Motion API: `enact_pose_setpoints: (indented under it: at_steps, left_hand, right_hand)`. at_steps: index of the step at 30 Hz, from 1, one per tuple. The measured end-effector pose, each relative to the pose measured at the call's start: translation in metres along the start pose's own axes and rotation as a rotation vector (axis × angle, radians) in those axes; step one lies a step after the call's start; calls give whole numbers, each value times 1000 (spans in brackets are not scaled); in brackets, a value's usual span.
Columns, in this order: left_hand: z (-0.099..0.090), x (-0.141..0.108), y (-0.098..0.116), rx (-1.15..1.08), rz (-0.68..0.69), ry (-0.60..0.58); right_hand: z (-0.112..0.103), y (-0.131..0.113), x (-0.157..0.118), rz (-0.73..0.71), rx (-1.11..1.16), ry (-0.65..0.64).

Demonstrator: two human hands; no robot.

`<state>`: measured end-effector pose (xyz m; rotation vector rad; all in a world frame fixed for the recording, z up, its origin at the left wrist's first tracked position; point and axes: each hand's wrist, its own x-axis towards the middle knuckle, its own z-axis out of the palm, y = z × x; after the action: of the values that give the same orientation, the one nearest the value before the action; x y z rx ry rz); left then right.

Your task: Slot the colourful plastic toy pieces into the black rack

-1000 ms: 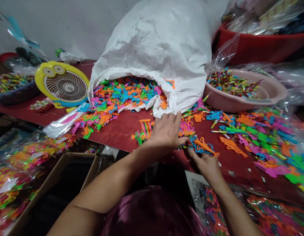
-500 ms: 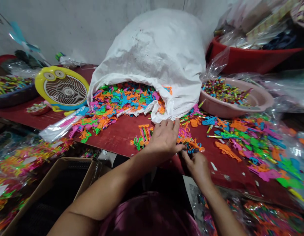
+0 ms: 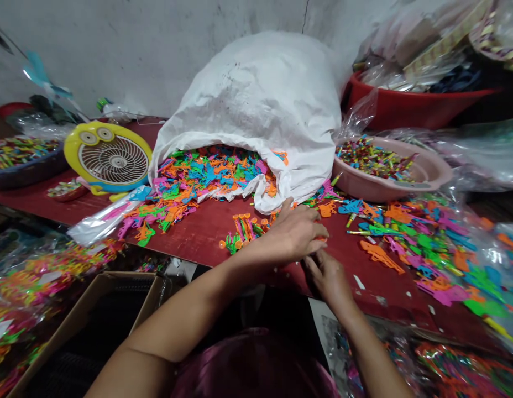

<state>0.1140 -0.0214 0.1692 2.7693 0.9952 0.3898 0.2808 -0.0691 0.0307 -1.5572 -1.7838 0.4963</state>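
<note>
My left hand (image 3: 296, 232) lies over the red tabletop (image 3: 207, 232), its fingertips closed on a small orange plastic toy piece (image 3: 322, 239) that mostly hides inside the fingers. Just below it, my right hand (image 3: 328, 282) has its fingers curled up against the left hand. Whatever it touches is hidden. Behind the hands, a cluster of orange and green plastic toys (image 3: 242, 229) lies on the table. A white woven sack (image 3: 256, 105) spills a heap of multicoloured plastic toys (image 3: 215, 171) near my left fingertips.
A pink basin of small colourful pieces (image 3: 389, 185) stands right of the sack. Loose toys (image 3: 418, 243) spread across the right of the table. A yellow fan (image 3: 109, 157) stands at the left. An open cardboard box (image 3: 107, 298) sits below the table edge, among bagged toys.
The hands have closed together and moved slightly right. The blue and orange toys that lay by my fingers are now covered or gone from view. The camera has tilted slightly.
</note>
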Motion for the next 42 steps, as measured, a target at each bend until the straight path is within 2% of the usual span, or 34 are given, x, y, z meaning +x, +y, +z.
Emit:
enact_pose_setpoints:
  at_steps: [10,13,18,20,22,25,27,30,32,35,38,41,42]
  left_hand:
    - [11,8,-4,79,-71,-39]
    - [12,10,-4,99,-85,-51]
    - [14,0,4,89,-71,6]
    - [19,-8,9,100,-94,45]
    - [25,-16,15,122,-177,102]
    - [31,-24,20,156,-355,147]
    - [31,-27,18,175,-389,127]
    - [24,-28,6,192,-289,92]
    - [19,-30,-9,182,-184,87]
    - [6,-35,-39,105,-10,60]
    - [-12,-40,-64,6,38,-58]
    - [-27,-44,-72,-66,-16,-171]
    - [-28,-46,-71,-92,-24,-174]
  right_hand:
    - [-6,6,5,-13,-8,-130]
    - [-4,6,5,-11,-11,-127]
    - [-6,9,-5,-32,3,-126]
    - [-20,18,-9,-35,6,-76]
    - [-44,33,-12,-18,-77,36]
    - [-93,57,-11,84,-416,212]
    - [-121,72,-8,175,-691,211]
    - [-141,89,-3,242,-842,62]
    - [-137,94,-2,237,-810,-2]
    - [-121,90,-1,140,-684,-40]
    - [-116,80,6,77,-632,12]
    - [-125,77,23,72,-793,137]
    - [-128,80,29,58,-856,128]
